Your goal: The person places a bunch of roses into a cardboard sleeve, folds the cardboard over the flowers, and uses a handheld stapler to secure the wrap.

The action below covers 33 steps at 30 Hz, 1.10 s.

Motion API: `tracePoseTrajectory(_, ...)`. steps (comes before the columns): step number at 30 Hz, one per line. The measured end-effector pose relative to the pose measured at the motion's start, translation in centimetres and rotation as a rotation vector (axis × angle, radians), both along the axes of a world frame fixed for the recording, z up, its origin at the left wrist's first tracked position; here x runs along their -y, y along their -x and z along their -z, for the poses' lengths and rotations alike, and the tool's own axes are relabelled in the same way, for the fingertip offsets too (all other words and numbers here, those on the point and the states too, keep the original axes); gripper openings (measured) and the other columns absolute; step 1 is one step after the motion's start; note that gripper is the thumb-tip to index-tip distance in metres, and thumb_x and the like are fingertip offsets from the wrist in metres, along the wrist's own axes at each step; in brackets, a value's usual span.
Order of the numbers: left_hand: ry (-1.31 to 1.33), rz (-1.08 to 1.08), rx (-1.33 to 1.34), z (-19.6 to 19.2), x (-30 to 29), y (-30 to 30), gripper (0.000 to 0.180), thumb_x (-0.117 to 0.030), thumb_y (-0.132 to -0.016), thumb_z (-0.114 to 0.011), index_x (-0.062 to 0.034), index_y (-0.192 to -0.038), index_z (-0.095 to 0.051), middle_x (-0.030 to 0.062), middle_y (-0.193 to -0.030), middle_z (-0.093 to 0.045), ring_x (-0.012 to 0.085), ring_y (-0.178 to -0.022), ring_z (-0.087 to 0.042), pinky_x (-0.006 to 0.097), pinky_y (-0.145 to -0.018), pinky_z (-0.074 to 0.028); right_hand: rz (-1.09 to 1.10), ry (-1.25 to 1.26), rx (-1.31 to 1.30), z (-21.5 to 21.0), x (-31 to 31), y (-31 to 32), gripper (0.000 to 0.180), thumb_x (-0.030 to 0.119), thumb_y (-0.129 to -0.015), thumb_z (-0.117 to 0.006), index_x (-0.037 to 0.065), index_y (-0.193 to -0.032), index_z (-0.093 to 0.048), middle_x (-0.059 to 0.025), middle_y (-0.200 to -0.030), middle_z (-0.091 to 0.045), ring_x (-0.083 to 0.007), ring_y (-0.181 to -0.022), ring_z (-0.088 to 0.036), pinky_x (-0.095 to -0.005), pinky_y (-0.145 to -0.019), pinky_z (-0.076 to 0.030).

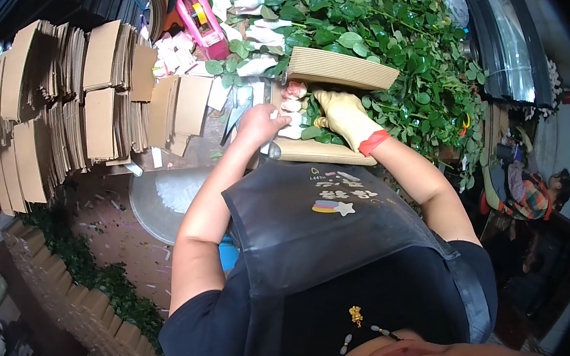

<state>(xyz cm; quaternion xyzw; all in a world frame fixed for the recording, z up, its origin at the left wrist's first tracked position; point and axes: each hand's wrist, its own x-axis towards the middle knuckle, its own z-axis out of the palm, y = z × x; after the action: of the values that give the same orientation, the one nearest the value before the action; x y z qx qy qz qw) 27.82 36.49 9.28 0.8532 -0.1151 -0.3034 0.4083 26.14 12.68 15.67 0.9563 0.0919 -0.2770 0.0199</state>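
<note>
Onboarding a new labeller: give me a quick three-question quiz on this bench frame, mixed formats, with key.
1. True or false: the right hand wears a yellow glove with a red cuff.
2. What does the bare left hand touch?
A. the pink tape dispenser
B. the wrapped rose heads in the corrugated cardboard sleeve
C. the stacked cardboard sheets
3. Fill in: the heap beyond the sleeve is green ____.

Key:
1. True.
2. B.
3. Foliage, leafy stems.
</note>
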Motion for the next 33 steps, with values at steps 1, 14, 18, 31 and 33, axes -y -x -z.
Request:
tracePoseTrajectory(1, 0.002, 0.000, -0.004, 0.2, 0.1, 0.1, 0.040, -0.040, -0.086, -0.083, -0.0019, -0.094, -0.076, 0.0186, -0.080, -0.075, 0.0300, -0.078, -0.075, 0.042, -0.077, -0.057, 0.000, 0.002, -0.004, 0.2, 0.1, 0.1, 0.072, 0.039, -0.079, -0.088, 0.007, -0.136, -0.057, -0.0175, -0.112, -0.075, -0.0341, -0.099, -0.075, -0.0467, -0.083, -0.060)
tracePoseTrajectory(14, 0.673, -0.610, -0.473, 0.7, -1.5, 2.0, 0.020, -0.017, -0.092, -0.079, 0.0015, -0.097, -0.073, 0.0060, -0.090, -0.073, 0.0136, -0.079, -0.067, 0.029, -0.073, -0.052, -0.055, -0.020, 0.111, 1.1, 0.6, 0.9, 0.070, 0.032, -0.078, -0.088, 0.005, -0.134, -0.055, -0.0180, -0.101, -0.075, -0.0349, -0.091, -0.075, -0.0469, -0.079, -0.061)
tracePoseTrajectory(18, 0.240, -0.370, -0.243, -2.2, 0.7, 1.0, 0.046, -0.039, -0.089, -0.082, 0.0049, -0.101, -0.073, 0.0135, -0.088, -0.076, 0.0195, -0.080, -0.072, 0.036, -0.074, -0.056, -0.051, -0.009, 0.097, 0.5, 0.2, 0.7, 0.063, 0.033, -0.080, -0.086, 0.007, -0.130, -0.057, -0.0156, -0.101, -0.076, -0.0323, -0.091, -0.076, -0.0452, -0.077, -0.062)
tracePoseTrajectory(31, 0.260, -0.311, 0.107, -1.0, -6.7, 2.6, 0.030, -0.019, -0.087, -0.081, -0.0040, -0.097, -0.058, 0.0081, -0.090, -0.069, 0.0161, -0.083, -0.064, 0.034, -0.075, -0.053, 0.139, -0.451, 0.233, -6.2, 1.2, 1.9, 0.036, 0.031, -0.095, -0.071, 0.013, -0.126, -0.068, -0.0167, -0.104, -0.075, -0.0373, -0.096, -0.072, -0.0480, -0.084, -0.056)
tracePoseTrajectory(33, 0.084, -0.100, 0.059, -2.4, -3.8, 2.6, 0.048, -0.041, -0.085, -0.085, -0.0047, -0.111, -0.067, 0.0156, -0.098, -0.074, 0.0273, -0.088, -0.070, 0.041, -0.081, -0.055, 0.027, -0.648, 0.084, -6.1, 0.9, 2.1, 0.027, 0.031, -0.094, -0.071, 0.011, -0.112, -0.071, -0.0163, -0.098, -0.074, -0.0368, -0.092, -0.072, -0.0479, -0.082, -0.056)
